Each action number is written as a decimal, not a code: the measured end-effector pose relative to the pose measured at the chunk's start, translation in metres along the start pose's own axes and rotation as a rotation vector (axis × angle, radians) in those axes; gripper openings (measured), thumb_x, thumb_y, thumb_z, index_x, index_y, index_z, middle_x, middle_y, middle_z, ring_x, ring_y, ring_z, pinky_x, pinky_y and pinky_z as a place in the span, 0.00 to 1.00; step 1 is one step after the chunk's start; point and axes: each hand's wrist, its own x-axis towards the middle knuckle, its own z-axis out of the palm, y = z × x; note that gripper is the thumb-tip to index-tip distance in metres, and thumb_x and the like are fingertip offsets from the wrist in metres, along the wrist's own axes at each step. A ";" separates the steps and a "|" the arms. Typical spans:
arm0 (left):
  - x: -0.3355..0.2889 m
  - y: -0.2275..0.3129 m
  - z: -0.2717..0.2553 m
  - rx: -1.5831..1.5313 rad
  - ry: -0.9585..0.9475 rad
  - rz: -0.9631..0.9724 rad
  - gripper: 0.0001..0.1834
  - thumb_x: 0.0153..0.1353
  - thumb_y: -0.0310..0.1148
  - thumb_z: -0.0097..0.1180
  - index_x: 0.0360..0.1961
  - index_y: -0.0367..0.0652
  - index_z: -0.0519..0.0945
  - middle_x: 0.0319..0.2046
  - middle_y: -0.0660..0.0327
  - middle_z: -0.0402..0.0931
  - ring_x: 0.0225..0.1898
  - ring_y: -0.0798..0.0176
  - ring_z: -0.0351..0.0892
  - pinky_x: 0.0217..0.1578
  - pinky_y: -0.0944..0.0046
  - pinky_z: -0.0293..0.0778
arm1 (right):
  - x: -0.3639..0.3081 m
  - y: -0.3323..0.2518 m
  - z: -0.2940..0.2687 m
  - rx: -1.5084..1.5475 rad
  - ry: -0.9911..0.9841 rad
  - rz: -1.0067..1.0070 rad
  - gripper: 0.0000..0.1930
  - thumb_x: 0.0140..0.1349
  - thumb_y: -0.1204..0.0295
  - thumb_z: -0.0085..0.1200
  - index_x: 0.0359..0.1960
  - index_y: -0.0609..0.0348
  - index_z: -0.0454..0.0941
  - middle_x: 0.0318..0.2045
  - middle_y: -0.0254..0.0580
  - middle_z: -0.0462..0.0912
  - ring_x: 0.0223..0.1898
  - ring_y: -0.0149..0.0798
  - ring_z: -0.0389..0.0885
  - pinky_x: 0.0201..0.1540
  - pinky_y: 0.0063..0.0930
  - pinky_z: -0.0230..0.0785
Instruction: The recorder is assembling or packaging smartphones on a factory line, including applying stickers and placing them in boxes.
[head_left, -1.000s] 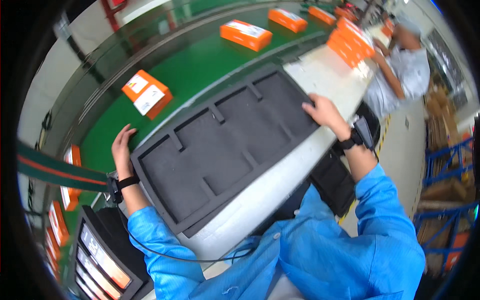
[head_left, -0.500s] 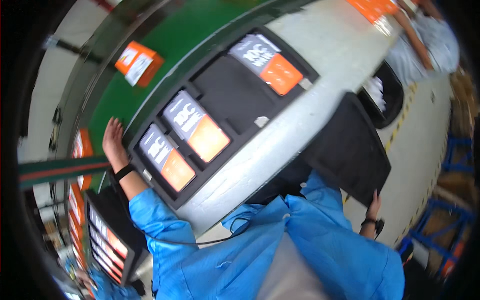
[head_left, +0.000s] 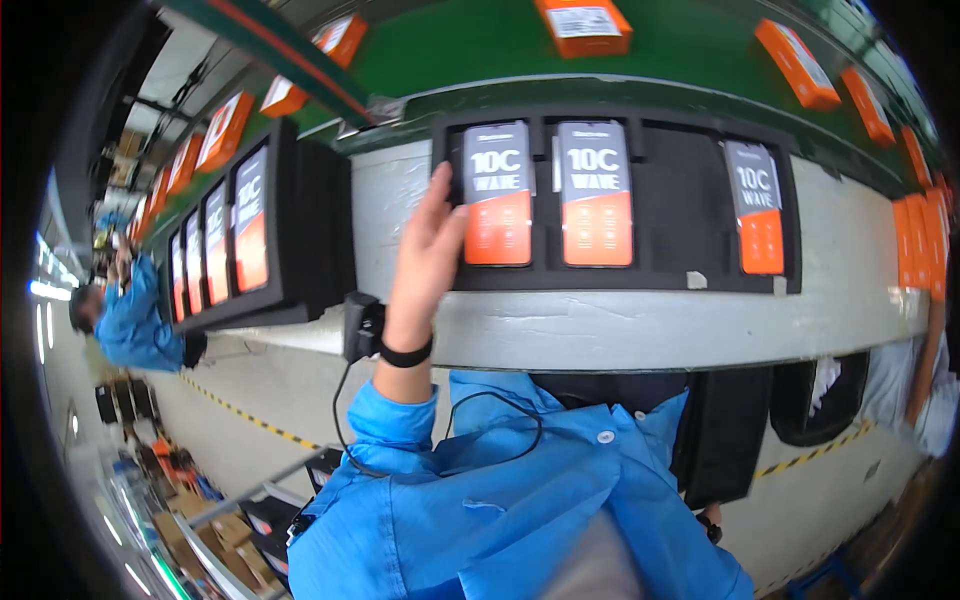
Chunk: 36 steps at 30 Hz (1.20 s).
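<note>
Left hand (head_left: 425, 265) at the foam tray (head_left: 683, 200)'s left end — fingers extended, empty; right hand (head_left: 712, 516) below — cannot tell its grip.

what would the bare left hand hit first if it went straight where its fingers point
The bare left hand would probably meet the far left corner of the black rectangular foam tray beside it; depth unclear.

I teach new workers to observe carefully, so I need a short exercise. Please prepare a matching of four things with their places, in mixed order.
Things:
1. left hand
2. black tray with three slabs
3. top-centre orange box
4. right hand

Places:
A. on the green belt
B. mostly hidden, by a dark panel's lower end
C. flat on the pale table
D. at the tray's left end

Pairs: 1-D, 2-C, 3-A, 4-B
</note>
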 end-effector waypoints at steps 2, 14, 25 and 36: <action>-0.001 -0.003 0.000 0.087 0.090 0.031 0.33 0.63 0.27 0.49 0.66 0.27 0.52 0.63 0.43 0.60 0.65 0.55 0.59 0.63 0.64 0.55 | 0.001 -0.066 -0.029 0.433 0.341 -0.342 0.23 0.64 0.66 0.50 0.55 0.73 0.69 0.45 0.62 0.79 0.50 0.58 0.77 0.58 0.46 0.64; -0.006 -0.008 -0.023 -0.471 0.187 -0.154 0.27 0.66 0.32 0.49 0.62 0.27 0.63 0.51 0.55 0.75 0.46 0.68 0.78 0.48 0.70 0.72 | -0.459 -0.502 -0.390 1.324 -0.454 -1.925 0.07 0.65 0.81 0.44 0.40 0.68 0.75 0.43 0.42 0.77 0.48 0.33 0.72 0.56 0.25 0.60; 0.003 -0.030 -0.012 -0.153 0.099 -0.101 0.15 0.65 0.30 0.48 0.44 0.29 0.79 0.33 0.57 0.81 0.34 0.69 0.78 0.38 0.68 0.74 | -0.619 -0.646 -0.314 0.859 -0.908 -2.145 0.10 0.65 0.73 0.49 0.38 0.67 0.80 0.33 0.37 0.82 0.37 0.28 0.79 0.44 0.21 0.69; 0.052 0.018 -0.047 -0.513 0.328 0.110 0.17 0.69 0.28 0.42 0.53 0.27 0.71 0.42 0.54 0.79 0.43 0.66 0.80 0.46 0.67 0.75 | -0.652 -0.582 -0.303 0.741 -0.182 -2.536 0.10 0.52 0.73 0.57 0.36 0.61 0.80 0.34 0.43 0.80 0.41 0.48 0.74 0.48 0.39 0.66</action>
